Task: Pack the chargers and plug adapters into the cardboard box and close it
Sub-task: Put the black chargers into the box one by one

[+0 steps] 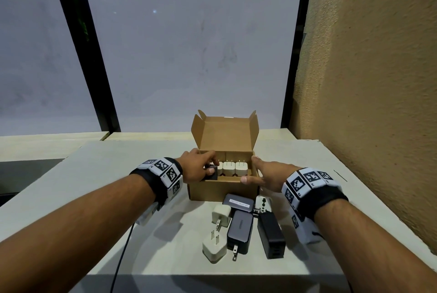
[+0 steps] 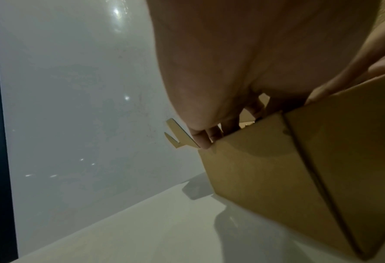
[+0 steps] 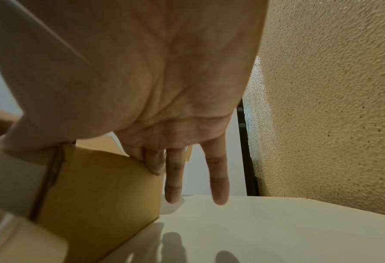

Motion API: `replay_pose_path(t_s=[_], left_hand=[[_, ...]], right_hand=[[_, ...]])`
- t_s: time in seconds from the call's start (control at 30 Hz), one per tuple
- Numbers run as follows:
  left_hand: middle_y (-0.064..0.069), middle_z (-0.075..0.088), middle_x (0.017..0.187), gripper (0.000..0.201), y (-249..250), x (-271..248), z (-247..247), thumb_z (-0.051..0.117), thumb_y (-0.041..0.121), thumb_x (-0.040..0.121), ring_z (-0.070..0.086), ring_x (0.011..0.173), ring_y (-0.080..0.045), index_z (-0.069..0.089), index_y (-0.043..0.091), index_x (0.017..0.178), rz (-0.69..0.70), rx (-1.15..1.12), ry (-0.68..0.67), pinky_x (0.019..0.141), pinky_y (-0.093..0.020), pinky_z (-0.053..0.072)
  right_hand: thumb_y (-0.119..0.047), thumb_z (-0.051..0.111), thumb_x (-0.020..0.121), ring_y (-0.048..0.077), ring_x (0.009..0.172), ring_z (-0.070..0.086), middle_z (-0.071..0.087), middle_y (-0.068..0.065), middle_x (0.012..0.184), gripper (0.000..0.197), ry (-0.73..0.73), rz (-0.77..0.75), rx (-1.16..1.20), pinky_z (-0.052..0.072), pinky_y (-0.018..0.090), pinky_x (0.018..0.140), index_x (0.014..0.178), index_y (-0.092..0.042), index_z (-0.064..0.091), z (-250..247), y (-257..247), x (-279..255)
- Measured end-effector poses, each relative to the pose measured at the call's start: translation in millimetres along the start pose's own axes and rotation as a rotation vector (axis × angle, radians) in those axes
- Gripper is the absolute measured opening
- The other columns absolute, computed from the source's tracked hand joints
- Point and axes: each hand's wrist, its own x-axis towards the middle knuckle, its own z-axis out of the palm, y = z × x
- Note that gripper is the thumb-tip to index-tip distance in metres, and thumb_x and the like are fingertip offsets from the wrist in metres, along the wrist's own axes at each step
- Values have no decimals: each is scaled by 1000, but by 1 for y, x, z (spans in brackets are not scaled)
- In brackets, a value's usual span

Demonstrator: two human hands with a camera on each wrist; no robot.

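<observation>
The cardboard box (image 1: 222,189) stands open mid-table with its lid (image 1: 227,133) upright. A row of white chargers (image 1: 228,168) sits inside, prongs up. My left hand (image 1: 208,166) reaches into the box's left end and grips a black charger (image 1: 212,172); the left wrist view shows only its fingers (image 2: 206,139) dipping past the box (image 2: 277,178) rim. My right hand (image 1: 250,171) rests on the box's right end, thumb on the front rim, fingers (image 3: 218,178) straight down beside the box (image 3: 108,186) wall. Loose in front lie two white chargers (image 1: 221,215) (image 1: 214,246), a grey charger (image 1: 240,229) and a black charger (image 1: 270,233).
A flat grey charger (image 1: 237,201) and a white plug adapter (image 1: 263,204) lie against the box's front. A textured tan wall (image 1: 366,103) runs close along the right. Frosted window panes stand behind the table (image 1: 106,174). A dark cable (image 1: 120,257) hangs off the front edge.
</observation>
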Motion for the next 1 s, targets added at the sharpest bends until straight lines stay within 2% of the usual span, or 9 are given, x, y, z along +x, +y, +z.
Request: replay_pose_path(t_s=[0.13,0.27,0.37,0.5,0.7,0.83,1.0], left_hand=[[-11,50,128,24,-2,2,4,41,46,93,38,122,-35,43,37,115,-30,39,34,102,-49,34],[-11,49,129,25,-5,3,10,41,49,94,34,127,-32,45,39,116,-30,59,74,104,-48,29],[-5,53,127,24,-6,2,10,42,49,94,32,129,-28,47,40,115,-2,39,92,104,-47,25],[4,60,122,28,1,-4,3,47,45,95,31,127,-21,54,36,121,76,74,157,102,-41,22],[3,52,125,33,5,-9,0,46,49,94,32,125,-22,56,37,122,94,169,202,102,-43,25],[7,54,121,35,6,-11,1,42,49,95,34,122,-18,57,34,122,158,253,246,100,-39,26],[7,55,122,37,7,-9,0,41,50,95,36,120,-18,58,33,124,161,287,227,98,-38,28]], right_hand=[[-70,40,85,29,123,52,49,9,143,79,3,-3,3,42,41,101,143,-18,26,0,0,2],[-68,41,86,28,123,52,50,10,141,77,11,-10,14,41,39,100,143,-19,25,0,1,0],[-68,41,86,28,124,51,48,9,143,77,14,-10,17,41,40,102,143,-19,25,1,1,0],[-67,41,86,28,127,49,45,9,146,80,14,-6,35,39,38,102,146,-18,22,1,1,0],[-67,41,87,29,130,47,42,9,148,80,10,10,47,38,39,103,148,-19,19,1,0,-2],[-67,41,87,29,129,47,43,10,148,80,11,12,51,38,38,103,148,-19,19,1,-1,-3],[-65,41,88,29,129,47,43,10,148,79,5,10,50,37,38,103,148,-18,20,-1,-2,-4]])
